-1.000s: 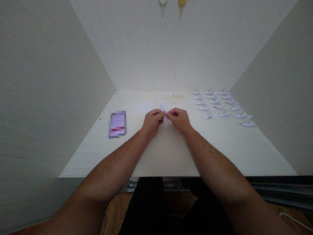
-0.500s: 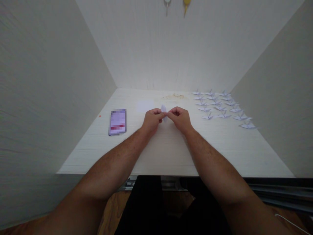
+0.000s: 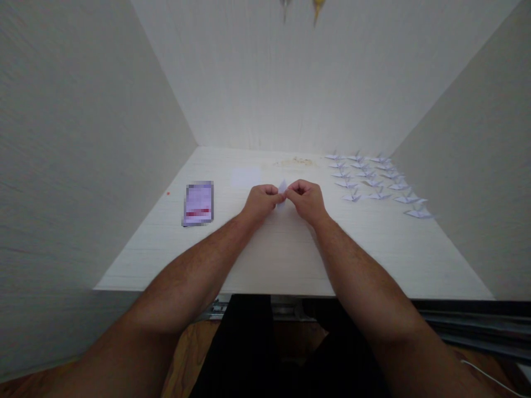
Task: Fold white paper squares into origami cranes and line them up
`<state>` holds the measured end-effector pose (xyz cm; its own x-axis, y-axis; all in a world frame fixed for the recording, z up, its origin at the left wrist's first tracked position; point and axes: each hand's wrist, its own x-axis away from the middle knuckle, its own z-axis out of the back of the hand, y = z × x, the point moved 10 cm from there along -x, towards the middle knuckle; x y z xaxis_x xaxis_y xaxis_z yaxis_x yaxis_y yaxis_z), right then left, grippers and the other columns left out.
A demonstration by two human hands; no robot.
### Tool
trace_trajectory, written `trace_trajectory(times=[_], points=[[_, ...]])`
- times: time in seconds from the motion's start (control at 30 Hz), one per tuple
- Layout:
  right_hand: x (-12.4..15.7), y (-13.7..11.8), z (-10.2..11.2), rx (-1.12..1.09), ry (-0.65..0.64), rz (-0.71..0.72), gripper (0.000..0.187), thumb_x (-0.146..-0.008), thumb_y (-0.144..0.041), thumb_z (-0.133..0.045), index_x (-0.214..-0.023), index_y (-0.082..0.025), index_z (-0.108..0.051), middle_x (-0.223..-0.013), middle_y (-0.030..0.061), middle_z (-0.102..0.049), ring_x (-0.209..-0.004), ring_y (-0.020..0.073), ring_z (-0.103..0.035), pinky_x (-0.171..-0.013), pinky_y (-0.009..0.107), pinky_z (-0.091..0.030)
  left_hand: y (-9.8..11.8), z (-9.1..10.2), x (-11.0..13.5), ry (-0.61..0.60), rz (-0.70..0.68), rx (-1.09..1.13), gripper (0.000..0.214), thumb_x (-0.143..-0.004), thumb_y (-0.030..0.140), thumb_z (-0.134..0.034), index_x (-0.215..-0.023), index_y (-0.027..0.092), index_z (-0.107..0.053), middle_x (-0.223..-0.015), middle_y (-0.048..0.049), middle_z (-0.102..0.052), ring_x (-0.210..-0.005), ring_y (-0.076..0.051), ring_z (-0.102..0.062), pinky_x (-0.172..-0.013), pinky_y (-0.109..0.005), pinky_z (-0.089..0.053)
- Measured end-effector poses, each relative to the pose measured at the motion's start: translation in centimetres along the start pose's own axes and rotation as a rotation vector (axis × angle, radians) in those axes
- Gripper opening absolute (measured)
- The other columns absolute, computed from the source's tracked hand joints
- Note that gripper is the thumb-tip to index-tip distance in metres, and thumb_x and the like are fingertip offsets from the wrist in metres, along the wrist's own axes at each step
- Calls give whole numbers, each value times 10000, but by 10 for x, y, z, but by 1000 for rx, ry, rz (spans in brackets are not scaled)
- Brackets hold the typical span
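Observation:
Between my hands, above the middle of the white tabletop (image 3: 265, 260), is a small folded piece of white paper (image 3: 282, 187). My left hand (image 3: 262, 202) pinches it from the left, thumb toward the centre. From the right, my right hand (image 3: 306, 200) pinches its edge with thumb and index finger, and the fingertips of both hands nearly meet. The fingers cover part of the paper, so its exact folded shape is hard to make out. Just behind my left hand lies a pale flat sheet of paper (image 3: 246, 177).
Several folded paper cranes (image 3: 378, 194) stand in rows at the right back. A blurred-out purple-and-white rectangular item (image 3: 199, 203) lies at the left, near a tiny red dot (image 3: 168, 193). Brownish marks (image 3: 296, 162) show near the back wall. Walls enclose three sides.
The folded paper has turned slightly, its upper tip now leaning right. My left hand has shifted a little to the right, with its fingers more curled. The view has tilted slightly.

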<state>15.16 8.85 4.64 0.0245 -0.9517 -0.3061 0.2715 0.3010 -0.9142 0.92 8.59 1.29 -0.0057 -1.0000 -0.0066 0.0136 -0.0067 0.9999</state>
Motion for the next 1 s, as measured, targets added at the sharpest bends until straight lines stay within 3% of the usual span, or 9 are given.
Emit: trace_trajectory(times=[0.33,0.53,0.7,0.87,1.0], points=[[-2,-2,3,36,4,6,180,-734,-325,-627,-627,-182,-602,-545,-39,-540,-522,101,-434,-530,259,-344,-5,-7,-1,-69,18,71,304,-595,351,-789,-559,170,-546,-447,50,-455,-420,-60,-374,-439,-234,-238],[-6,8,8,53,43,-12,217,-779,-381,-622,-688,-185,-628,-585,-20,-580,-557,121,-499,-573,273,-411,-2,-2,-2,-33,5,114,222,-613,317,-780,-660,148,-645,-513,2,-572,-444,-85,-473,-444,-232,-321],[-7,14,0,4,-17,-48,200,-772,-384,-633,-733,-188,-632,-638,-7,-616,-592,134,-549,-603,281,-454,4,4,-3,13,-41,108,180,-621,266,-753,-660,154,-619,-516,13,-570,-437,-73,-454,-439,-221,-314],[-6,5,1,110,-33,0,153,-774,-322,-597,-697,-191,-608,-607,-16,-589,-571,125,-508,-591,276,-420,8,0,1,22,-48,101,139,-654,238,-703,-656,173,-580,-475,48,-509,-412,-67,-402,-427,-218,-288],[-6,2,1,154,-53,27,141,-767,-299,-601,-682,-186,-604,-587,-21,-567,-556,119,-472,-559,267,-375,16,-2,3,5,-98,-47,165,-680,260,-701,-617,167,-580,-489,45,-502,-444,-62,-403,-453,-213,-295]])
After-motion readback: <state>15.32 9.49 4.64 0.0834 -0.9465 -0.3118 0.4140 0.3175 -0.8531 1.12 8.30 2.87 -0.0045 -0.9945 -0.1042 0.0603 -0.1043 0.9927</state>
